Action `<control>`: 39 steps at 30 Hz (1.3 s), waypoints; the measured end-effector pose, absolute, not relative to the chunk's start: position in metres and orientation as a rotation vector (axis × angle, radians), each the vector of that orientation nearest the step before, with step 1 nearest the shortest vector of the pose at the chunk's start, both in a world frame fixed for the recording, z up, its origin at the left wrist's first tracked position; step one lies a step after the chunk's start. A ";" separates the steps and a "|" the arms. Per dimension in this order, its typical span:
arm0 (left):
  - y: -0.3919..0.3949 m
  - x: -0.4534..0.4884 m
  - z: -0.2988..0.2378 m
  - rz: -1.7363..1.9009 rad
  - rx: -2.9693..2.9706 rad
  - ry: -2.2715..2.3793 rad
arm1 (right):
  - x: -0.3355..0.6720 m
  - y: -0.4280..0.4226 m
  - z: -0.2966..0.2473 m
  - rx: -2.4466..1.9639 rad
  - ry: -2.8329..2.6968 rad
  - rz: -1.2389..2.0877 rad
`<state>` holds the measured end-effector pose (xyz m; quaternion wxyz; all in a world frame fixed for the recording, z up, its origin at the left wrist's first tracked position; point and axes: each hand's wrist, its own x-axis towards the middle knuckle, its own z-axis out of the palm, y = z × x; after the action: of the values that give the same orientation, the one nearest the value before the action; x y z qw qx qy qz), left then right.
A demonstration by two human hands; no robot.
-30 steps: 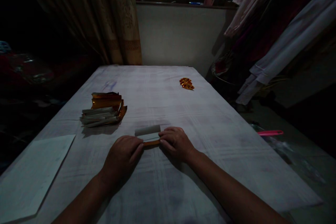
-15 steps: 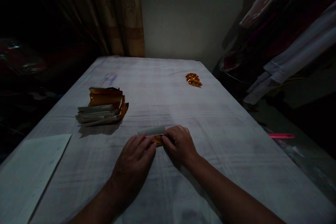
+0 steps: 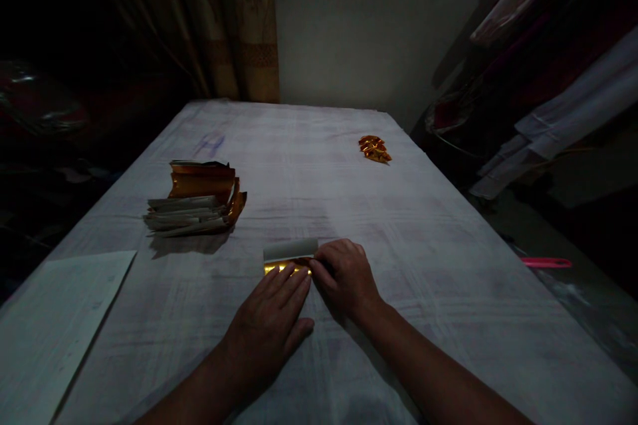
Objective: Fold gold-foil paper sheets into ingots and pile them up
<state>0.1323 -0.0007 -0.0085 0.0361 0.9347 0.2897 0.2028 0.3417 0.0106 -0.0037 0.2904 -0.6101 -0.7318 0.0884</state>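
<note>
A small sheet of gold foil paper [image 3: 289, 256], white on its back, lies on the cloth-covered table [image 3: 438, 259] near me, partly folded so a gold strip shows below the white flap. My left hand [image 3: 272, 322] lies flat with fingers stretched out, fingertips pressing the gold edge. My right hand [image 3: 346, 275] is curled at the sheet's right end, fingers pinched on it.
A stack of gold foil sheets [image 3: 197, 198] sits to the left. Several small folded gold pieces [image 3: 375, 149] lie at the far right. A white paper sheet [image 3: 60, 319] covers the near left corner. Curtain behind, hanging clothes and a pink-handled item [image 3: 545, 263] to the right.
My left hand has slid right and flattened onto the sheet's gold edge. My right hand has stayed at the right end. The camera tilted down slightly.
</note>
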 end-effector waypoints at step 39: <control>-0.002 0.133 -0.009 0.517 2.880 0.947 | 0.346 0.003 -0.008 -1.490 -1.872 0.056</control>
<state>0.1325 -0.0019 -0.0093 0.0332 0.9360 0.3077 0.1680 0.3458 0.0034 -0.0076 0.3655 -0.5794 -0.7282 0.0219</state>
